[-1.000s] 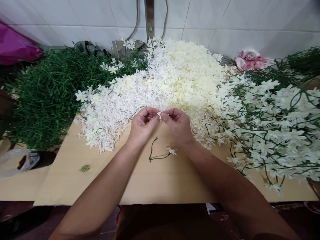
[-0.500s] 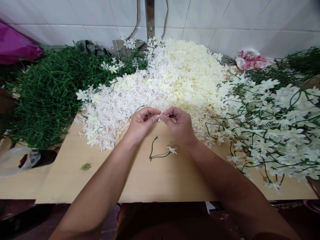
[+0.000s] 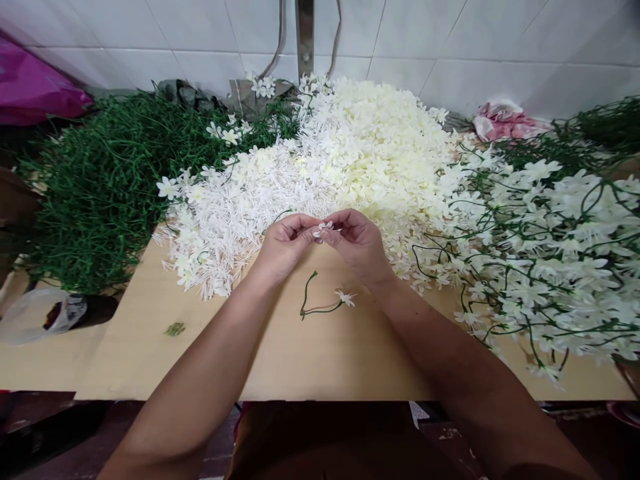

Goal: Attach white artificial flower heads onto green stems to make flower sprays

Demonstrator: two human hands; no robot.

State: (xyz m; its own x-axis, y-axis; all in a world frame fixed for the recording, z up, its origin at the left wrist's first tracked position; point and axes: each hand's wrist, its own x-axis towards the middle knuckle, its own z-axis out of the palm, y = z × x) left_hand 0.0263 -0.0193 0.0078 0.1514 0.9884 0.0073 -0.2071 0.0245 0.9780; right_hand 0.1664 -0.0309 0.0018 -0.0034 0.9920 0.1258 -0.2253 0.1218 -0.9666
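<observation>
My left hand (image 3: 289,241) and my right hand (image 3: 356,243) meet fingertip to fingertip over the board. Between them they pinch a small white artificial flower (image 3: 324,229), whose petals show between the thumbs. The fingers hide the rest of it. Below the hands, a green plastic stem (image 3: 320,310) lies bent on the board, with one white flower (image 3: 346,299) on its right end. Just behind my hands spreads a heap of white stamen pieces (image 3: 265,193), and beside it a heap of cream petals (image 3: 385,147).
Green stems (image 3: 110,180) are piled at the left. Finished-looking flower sprays (image 3: 555,260) cover the right side. A plastic tub (image 3: 30,320) stands at the left edge, near a green scrap (image 3: 175,329). A tiled wall (image 3: 425,40) closes the back.
Petals of the white flower now show more openly between my fingertips. My right fingers have shifted slightly upward. The view has moved a little; the stem on the board lies as before.
</observation>
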